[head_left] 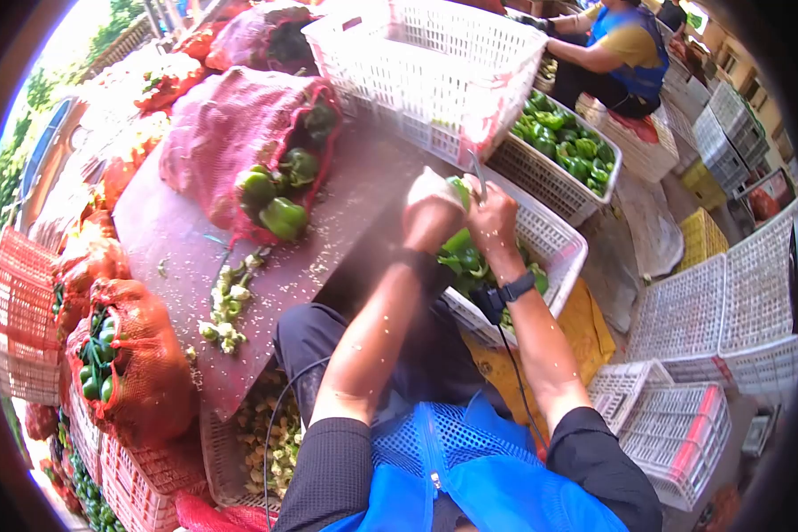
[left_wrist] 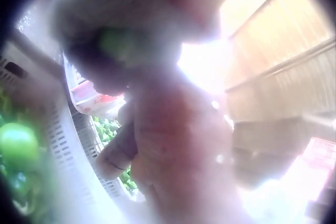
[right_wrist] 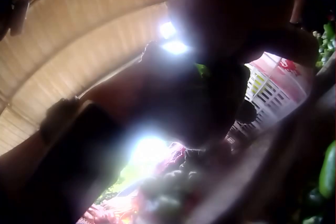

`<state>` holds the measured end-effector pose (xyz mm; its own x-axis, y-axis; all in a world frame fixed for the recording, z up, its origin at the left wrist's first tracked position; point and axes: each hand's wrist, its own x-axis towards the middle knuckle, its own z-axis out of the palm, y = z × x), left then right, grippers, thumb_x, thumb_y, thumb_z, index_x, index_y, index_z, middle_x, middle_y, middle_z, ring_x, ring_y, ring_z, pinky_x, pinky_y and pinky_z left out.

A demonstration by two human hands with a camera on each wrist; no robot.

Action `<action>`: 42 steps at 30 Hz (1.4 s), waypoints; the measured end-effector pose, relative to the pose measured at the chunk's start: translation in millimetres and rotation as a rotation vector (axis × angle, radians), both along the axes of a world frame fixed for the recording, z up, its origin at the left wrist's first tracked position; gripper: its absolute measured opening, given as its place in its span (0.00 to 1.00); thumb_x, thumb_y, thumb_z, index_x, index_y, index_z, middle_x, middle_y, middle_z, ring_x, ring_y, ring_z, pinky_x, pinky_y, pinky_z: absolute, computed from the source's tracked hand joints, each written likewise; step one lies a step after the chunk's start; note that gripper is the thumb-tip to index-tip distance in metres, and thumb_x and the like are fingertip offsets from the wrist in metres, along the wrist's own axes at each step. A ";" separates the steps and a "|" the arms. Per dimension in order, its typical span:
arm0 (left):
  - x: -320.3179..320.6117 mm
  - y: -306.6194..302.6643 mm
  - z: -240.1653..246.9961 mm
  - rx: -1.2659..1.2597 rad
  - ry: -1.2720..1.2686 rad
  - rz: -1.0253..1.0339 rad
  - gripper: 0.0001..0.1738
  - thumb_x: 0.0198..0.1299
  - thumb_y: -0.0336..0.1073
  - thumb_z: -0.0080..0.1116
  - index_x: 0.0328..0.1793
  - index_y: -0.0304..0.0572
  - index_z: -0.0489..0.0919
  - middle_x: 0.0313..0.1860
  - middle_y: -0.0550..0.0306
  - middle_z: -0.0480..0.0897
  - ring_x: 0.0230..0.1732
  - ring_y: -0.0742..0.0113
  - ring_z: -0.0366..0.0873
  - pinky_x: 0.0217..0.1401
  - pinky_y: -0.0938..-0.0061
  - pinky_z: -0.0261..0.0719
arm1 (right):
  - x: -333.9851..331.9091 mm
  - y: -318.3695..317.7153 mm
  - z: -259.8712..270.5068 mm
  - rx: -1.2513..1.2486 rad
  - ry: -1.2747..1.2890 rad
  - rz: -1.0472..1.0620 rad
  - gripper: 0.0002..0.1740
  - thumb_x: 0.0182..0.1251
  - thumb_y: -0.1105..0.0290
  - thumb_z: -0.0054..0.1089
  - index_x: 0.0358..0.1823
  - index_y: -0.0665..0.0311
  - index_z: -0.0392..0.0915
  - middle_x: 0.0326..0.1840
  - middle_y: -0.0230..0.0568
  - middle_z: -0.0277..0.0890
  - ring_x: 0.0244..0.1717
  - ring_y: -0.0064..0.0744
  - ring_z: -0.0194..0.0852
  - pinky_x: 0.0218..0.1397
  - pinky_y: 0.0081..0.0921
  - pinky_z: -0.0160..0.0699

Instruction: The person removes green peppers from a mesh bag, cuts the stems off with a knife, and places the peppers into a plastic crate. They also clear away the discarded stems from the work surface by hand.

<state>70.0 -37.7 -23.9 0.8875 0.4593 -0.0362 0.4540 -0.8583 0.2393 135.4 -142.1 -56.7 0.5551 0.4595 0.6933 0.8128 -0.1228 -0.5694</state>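
From the head view, I have the green pepper (head_left: 458,189) between the two hands, mostly covered: it lies at the right edge of the left hand (head_left: 432,213), which I read as curled round it, and just left of the right hand (head_left: 495,220). The right hand grips a slim knife (head_left: 478,170), blade rising past the fingers, tip away from the body. I judge that everything turns on how that blade sits against the pepper, and whether they touch I cannot tell; nor can I make out the pepper's long axis. The left hand is the nearer one. Below both stands a white crate (head_left: 575,253) with loose peppers (head_left: 463,259) in it.

From the left wrist, glare washes out much, but I get a large bare hand (left_wrist: 181,140) (whose, I can't swear to) and, above it, a pale blurred shape (left_wrist: 115,3) with a green patch under it. The knife does not show here.

From the right wrist, nearly all is silhouette, so the grip cannot be read. What it adds is the plank-like ceiling (right_wrist: 100,40) overhead, which the head view misses, and a sliver of green among the dark shapes.
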 end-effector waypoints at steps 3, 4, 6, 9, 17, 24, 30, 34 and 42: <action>-2.8 -7.3 6.3 0.078 0.018 -0.117 0.17 0.65 0.46 0.54 0.50 0.47 0.86 0.50 0.44 0.87 0.50 0.47 0.86 0.55 0.58 0.81 | 8.3 -2.5 -14.9 0.022 0.015 -0.018 0.10 0.70 0.69 0.61 0.44 0.66 0.87 0.33 0.56 0.82 0.34 0.60 0.81 0.38 0.47 0.79; -3.2 -9.6 4.3 0.016 -0.018 -0.054 0.15 0.61 0.43 0.59 0.49 0.47 0.87 0.48 0.45 0.87 0.50 0.51 0.85 0.54 0.61 0.81 | 11.5 -0.8 -18.5 0.034 0.020 -0.021 0.11 0.69 0.68 0.61 0.44 0.65 0.88 0.33 0.56 0.82 0.34 0.60 0.82 0.38 0.47 0.79; -2.4 -11.0 -9.9 -0.060 -0.051 0.011 0.14 0.57 0.40 0.64 0.47 0.47 0.88 0.46 0.46 0.87 0.50 0.55 0.85 0.54 0.65 0.82 | 27.5 -4.9 -21.7 0.007 0.089 -0.093 0.12 0.68 0.66 0.62 0.43 0.66 0.88 0.33 0.57 0.83 0.35 0.58 0.83 0.39 0.46 0.80; 3.1 -4.6 -25.8 0.019 -0.255 0.121 0.16 0.55 0.39 0.67 0.49 0.45 0.86 0.46 0.44 0.85 0.50 0.53 0.84 0.54 0.63 0.81 | 64.8 -19.0 -33.3 -0.112 0.279 -0.209 0.20 0.63 0.57 0.68 0.47 0.67 0.89 0.34 0.61 0.85 0.34 0.48 0.89 0.41 0.39 0.83; 48.6 51.7 -88.5 -0.677 -0.763 0.082 0.21 0.74 0.46 0.48 0.57 0.35 0.79 0.50 0.37 0.85 0.48 0.44 0.84 0.54 0.58 0.83 | 10.9 -11.3 28.3 -0.149 0.291 0.073 0.18 0.62 0.73 0.73 0.54 0.62 0.87 0.40 0.41 0.84 0.36 0.29 0.84 0.40 0.29 0.82; -159.3 103.5 -4.1 -0.111 -0.654 0.226 0.14 0.58 0.35 0.61 0.48 0.38 0.82 0.36 0.45 0.84 0.37 0.48 0.85 0.41 0.58 0.82 | -86.7 95.3 48.5 -0.261 0.398 0.749 0.21 0.65 0.64 0.72 0.55 0.67 0.84 0.44 0.49 0.88 0.44 0.31 0.88 0.49 0.30 0.84; -300.3 172.5 -38.6 0.111 -0.503 0.643 0.07 0.63 0.33 0.52 0.42 0.43 0.81 0.34 0.50 0.85 0.39 0.50 0.85 0.43 0.60 0.83 | -121.3 208.7 -5.3 -0.467 0.175 0.714 0.34 0.57 0.51 0.77 0.58 0.66 0.82 0.43 0.51 0.86 0.44 0.37 0.87 0.50 0.35 0.83; -330.3 176.7 -66.0 0.204 -0.290 0.817 0.09 0.68 0.32 0.46 0.45 0.40 0.78 0.38 0.41 0.85 0.41 0.44 0.85 0.44 0.54 0.80 | -161.4 234.9 -18.9 -0.558 -0.127 0.450 0.39 0.52 0.40 0.74 0.52 0.68 0.82 0.50 0.55 0.84 0.54 0.48 0.84 0.60 0.43 0.80; -342.8 152.4 -100.2 0.127 -0.348 0.793 0.14 0.55 0.35 0.63 0.48 0.41 0.80 0.37 0.43 0.82 0.42 0.40 0.81 0.49 0.57 0.81 | -153.1 226.9 11.3 -0.743 0.231 0.528 0.29 0.56 0.50 0.66 0.53 0.64 0.81 0.50 0.52 0.84 0.52 0.50 0.85 0.56 0.42 0.83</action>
